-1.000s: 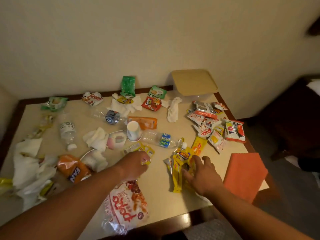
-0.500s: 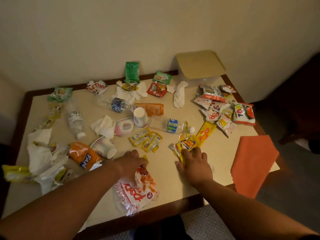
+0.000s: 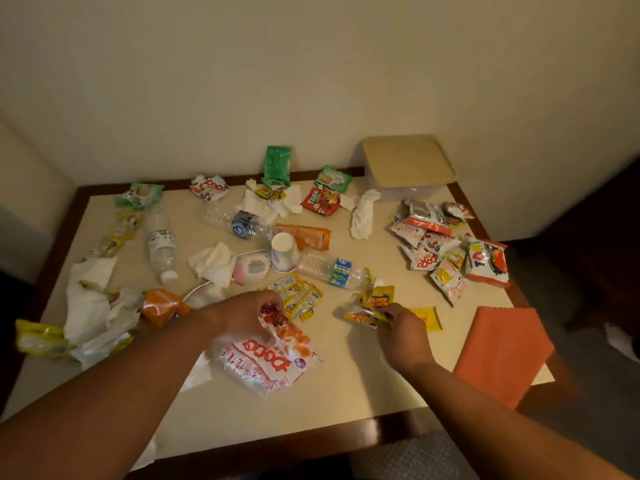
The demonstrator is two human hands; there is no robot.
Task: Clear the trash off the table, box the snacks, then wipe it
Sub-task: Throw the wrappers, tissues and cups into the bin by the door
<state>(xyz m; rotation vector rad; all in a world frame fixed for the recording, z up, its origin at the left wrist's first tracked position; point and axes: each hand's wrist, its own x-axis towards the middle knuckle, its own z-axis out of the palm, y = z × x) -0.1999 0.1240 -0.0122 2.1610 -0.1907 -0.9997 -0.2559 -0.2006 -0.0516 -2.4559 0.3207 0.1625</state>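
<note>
Beige table (image 3: pixel 346 393), rimmed in dark wood and pushed into a corner of plain wall (image 3: pixel 311 81), is littered nearly edge to edge. At the far left lies a heap of crumpled tissues (image 3: pixel 90 306) with an empty water bottle (image 3: pixel 161 247) on its side just beyond it. That is loose trash, likely to go once the hands are free.

The left hand (image 3: pixel 242 317) has its fingers curled and pinching the top of a torn red-and-white bag (image 3: pixel 266 362), which rests on the table near the front edge. I judge it is being bunched for removal, or used as a sack for smaller scraps.

An upturned paper cup (image 3: pixel 284 251) and a second bottle (image 3: pixel 332 268) lie behind the hands. They crowd the reach toward the back.

The right hand (image 3: pixel 403 329) pinches crumpled yellow wrappers (image 3: pixel 367 315) between fingertips and thumb, just off the surface.

Further right, sealed snack packets (image 3: pixel 436 247) lie piled together (apparently sorted apart from the rubbish), near the lidded box (image 3: pixel 408 168) in the back corner. Its lid is on, so boxing has not begun.

An orange cloth (image 3: pixel 502 351) waits at the front right, overhanging the edge, ready for wiping.
</note>
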